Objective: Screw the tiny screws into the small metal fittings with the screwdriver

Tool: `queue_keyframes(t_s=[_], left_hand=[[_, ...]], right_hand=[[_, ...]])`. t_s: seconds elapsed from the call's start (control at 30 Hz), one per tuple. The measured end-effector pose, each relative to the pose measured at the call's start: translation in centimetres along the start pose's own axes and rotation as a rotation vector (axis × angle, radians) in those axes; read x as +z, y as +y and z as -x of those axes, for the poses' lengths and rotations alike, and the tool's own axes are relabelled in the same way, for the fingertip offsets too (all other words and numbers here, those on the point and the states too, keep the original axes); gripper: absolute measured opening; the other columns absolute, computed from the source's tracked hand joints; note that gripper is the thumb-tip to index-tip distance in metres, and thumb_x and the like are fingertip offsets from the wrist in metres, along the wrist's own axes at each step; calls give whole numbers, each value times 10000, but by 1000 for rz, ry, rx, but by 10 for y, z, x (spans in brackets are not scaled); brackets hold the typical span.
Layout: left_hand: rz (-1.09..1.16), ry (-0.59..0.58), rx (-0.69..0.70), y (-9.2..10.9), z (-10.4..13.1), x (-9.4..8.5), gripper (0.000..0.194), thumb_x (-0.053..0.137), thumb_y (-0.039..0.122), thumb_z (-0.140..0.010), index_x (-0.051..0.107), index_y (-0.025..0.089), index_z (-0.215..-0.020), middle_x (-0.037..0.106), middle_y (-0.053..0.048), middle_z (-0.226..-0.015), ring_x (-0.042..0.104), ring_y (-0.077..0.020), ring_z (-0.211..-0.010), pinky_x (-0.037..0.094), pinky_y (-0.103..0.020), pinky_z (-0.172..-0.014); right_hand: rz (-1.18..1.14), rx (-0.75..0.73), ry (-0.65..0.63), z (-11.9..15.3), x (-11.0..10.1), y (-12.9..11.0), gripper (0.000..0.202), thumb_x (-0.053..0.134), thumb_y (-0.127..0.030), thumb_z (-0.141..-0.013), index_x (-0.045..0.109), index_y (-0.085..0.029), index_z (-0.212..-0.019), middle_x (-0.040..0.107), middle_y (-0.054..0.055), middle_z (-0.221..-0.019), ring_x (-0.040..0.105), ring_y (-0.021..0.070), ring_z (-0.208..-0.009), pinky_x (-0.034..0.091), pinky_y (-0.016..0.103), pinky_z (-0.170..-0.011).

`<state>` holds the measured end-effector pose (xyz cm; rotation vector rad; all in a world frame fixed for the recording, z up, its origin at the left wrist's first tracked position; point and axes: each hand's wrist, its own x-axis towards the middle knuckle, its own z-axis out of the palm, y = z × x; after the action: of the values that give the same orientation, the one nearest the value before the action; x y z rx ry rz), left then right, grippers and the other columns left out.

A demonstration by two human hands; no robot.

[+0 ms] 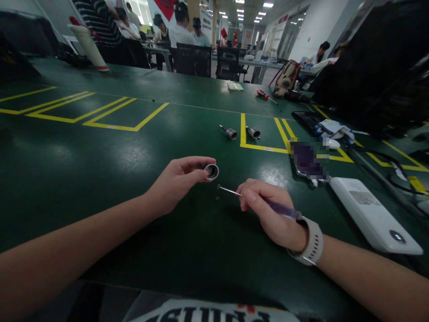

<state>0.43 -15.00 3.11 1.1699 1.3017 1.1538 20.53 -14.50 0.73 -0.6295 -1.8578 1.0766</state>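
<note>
My left hand (174, 181) is closed round a small metal socket (212, 171), its hollow end turned toward me. My right hand (271, 214) grips a screwdriver (283, 209) with a translucent purple handle. Its thin shaft points left, just below and apart from the socket. A tiny piece (219, 186) sits at the shaft's tip, perhaps a screw, too small to be sure. Below that tip a small ring (217, 198) lies on the green table (150, 255). Farther back are two similar metal sockets with shanks, one (231, 133) left of the yellow tape and another (254, 133) inside it.
At the right lie a white power bank (372, 214), a phone (306, 161) and cables. A red-handled screwdriver (263, 94) rests farther back near a patterned bag (287, 76). Yellow tape marks sections of the table. Several people sit at desks in the background.
</note>
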Motion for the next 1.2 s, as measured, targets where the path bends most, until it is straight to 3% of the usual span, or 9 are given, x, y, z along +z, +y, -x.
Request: queue_keyframes(t_s=[0.13, 0.43, 0.8, 1.2], left_hand=[[-55, -18, -11, 2, 4, 4, 270, 674, 179, -665, 704, 169, -932, 720, -46, -903, 655, -189, -850, 516, -320, -817], [-91, -51, -4, 3, 7, 7, 303, 700, 201, -647, 696, 174, -949, 723, -48, -890, 664, -199, -843, 528, -333, -809], [-202, -23, 72, 1, 7, 9, 252, 660, 174, -656, 714, 157, -901, 739, -35, -825, 684, -189, -781, 550, -304, -763], [-229, 2, 53, 4, 7, 11, 278, 629, 174, -672, 716, 139, -934, 740, -41, -804, 686, -184, -747, 555, -305, -756]], right_hand=[[179, -150, -65, -2, 3, -7, 60, 533, -177, -839, 582, -166, -807, 604, 34, -751, 559, 145, -707, 455, 298, -659], [303, -162, -51, -3, 8, -7, 118, 459, -149, -877, 567, -175, -840, 613, 33, -760, 569, 146, -723, 461, 302, -679], [349, -237, -141, -2, 9, -8, 121, 450, -93, -853, 541, -167, -884, 617, 53, -805, 557, 152, -759, 467, 321, -723], [486, -320, -191, 3, 9, -7, 144, 440, -79, -838, 540, -140, -923, 609, 84, -836, 537, 172, -778, 461, 330, -713]])
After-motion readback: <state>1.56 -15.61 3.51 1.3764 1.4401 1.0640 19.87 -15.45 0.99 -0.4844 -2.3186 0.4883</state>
